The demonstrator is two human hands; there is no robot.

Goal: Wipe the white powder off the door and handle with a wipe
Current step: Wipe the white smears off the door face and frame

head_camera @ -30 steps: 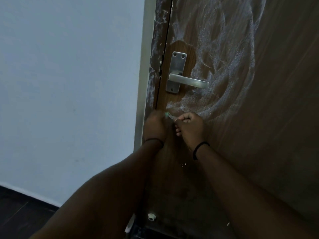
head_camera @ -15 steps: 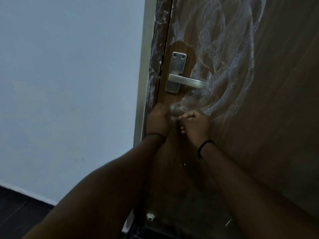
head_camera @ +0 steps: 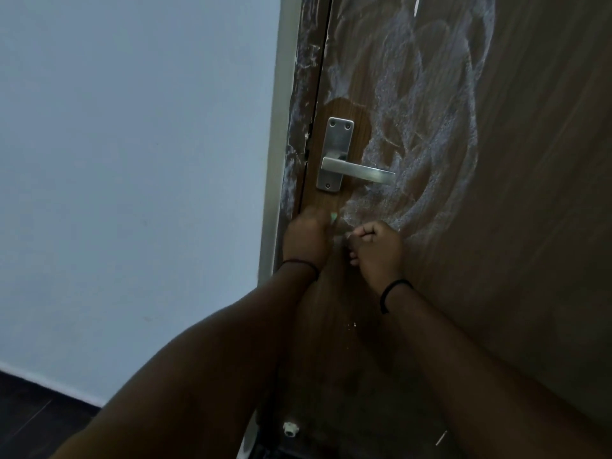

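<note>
A pale wall [head_camera: 132, 160] is seen to the left of the door frame [head_camera: 281, 144], and a dark floor [head_camera: 29, 412] lies below it. A small white stopper [head_camera: 290, 429] is fixed near the bottom of the door [head_camera: 530, 193]. White powder [head_camera: 430, 127] is smeared in swirls above and to the right of the handle [head_camera: 359, 173], and on the frame. Both hands are held against the door just below the handle. The left hand [head_camera: 306, 238] is blurred; a pale green scrap, possibly the wipe [head_camera: 334, 216], shows at its fingers, whose grip cannot be told. The right hand [head_camera: 377, 250] is curled into a fist; its contents are hidden.
</note>
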